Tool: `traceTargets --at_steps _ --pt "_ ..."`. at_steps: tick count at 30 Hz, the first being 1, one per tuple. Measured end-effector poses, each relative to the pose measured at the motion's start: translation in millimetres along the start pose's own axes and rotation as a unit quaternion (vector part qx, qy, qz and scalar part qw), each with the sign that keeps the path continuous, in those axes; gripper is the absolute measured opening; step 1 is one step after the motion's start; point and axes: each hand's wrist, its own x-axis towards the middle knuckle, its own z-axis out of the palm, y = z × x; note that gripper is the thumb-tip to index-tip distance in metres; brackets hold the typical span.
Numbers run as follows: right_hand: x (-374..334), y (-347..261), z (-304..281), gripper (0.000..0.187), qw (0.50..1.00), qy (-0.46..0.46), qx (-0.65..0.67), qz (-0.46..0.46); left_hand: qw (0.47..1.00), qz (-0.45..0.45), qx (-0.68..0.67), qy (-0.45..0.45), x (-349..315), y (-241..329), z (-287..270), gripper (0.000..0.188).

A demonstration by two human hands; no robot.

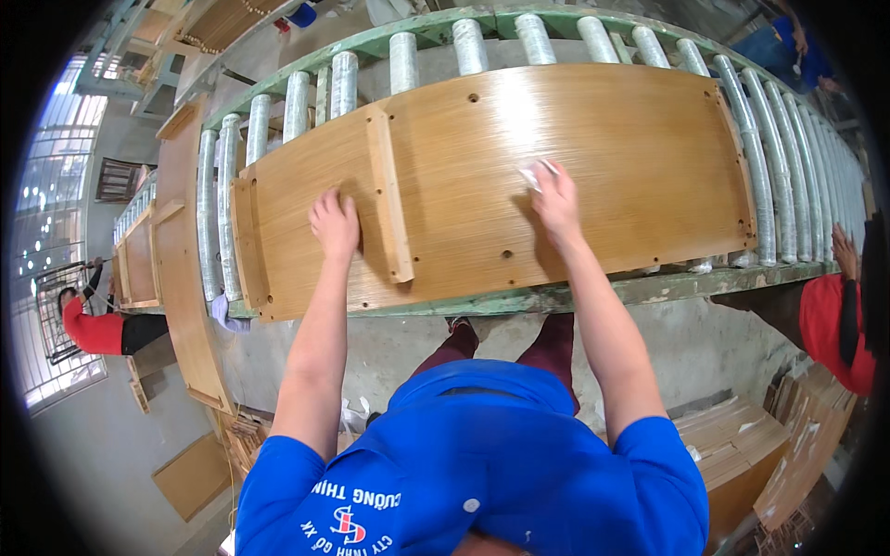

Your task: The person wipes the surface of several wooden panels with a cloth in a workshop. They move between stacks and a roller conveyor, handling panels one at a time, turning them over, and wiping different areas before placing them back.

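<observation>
A large varnished wooden panel lies across the roller conveyor in front of me. A wooden batten runs across it, and strips line its ends; several dark holes dot the surface. My left hand rests on the panel just left of the batten, fingers loosely bent and somewhat apart, nothing visible in it. Right of the batten, my right hand is closed on a small white folded piece, paper or cloth; I cannot tell which. That hand is low over the panel's middle.
Film-wrapped rollers in a green frame carry the panel. More long boards stand at the left, near a person in red. Another person in red is close at the right, by stacked boards.
</observation>
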Motion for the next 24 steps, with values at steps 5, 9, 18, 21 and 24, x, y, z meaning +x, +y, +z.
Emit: traceTargets --at_steps 5,9,18,21,24 --pt "56.8 37.3 129.4 0.026 0.978 -0.025 -0.148 -0.146 0.997 0.052 0.045 -0.039 -14.3 -17.8 10.9 0.049" --pt "92.6 48.9 181.5 0.030 0.919 0.022 -0.346 -0.189 0.997 0.044 0.042 -0.055 -12.4 -22.9 7.0 0.050" --pt "113.3 49.2 215.3 0.035 0.832 0.005 -0.525 -0.178 0.995 0.030 0.035 -0.084 -10.2 -31.5 4.2 0.050" --pt "115.4 46.9 213.8 0.033 0.823 0.012 -0.541 -0.175 0.995 0.036 0.039 -0.087 -10.0 -29.5 5.1 0.051" --pt "115.8 47.6 213.3 0.033 0.818 0.016 -0.546 -0.177 0.996 0.046 0.034 -0.072 -10.3 -28.8 6.2 0.051"
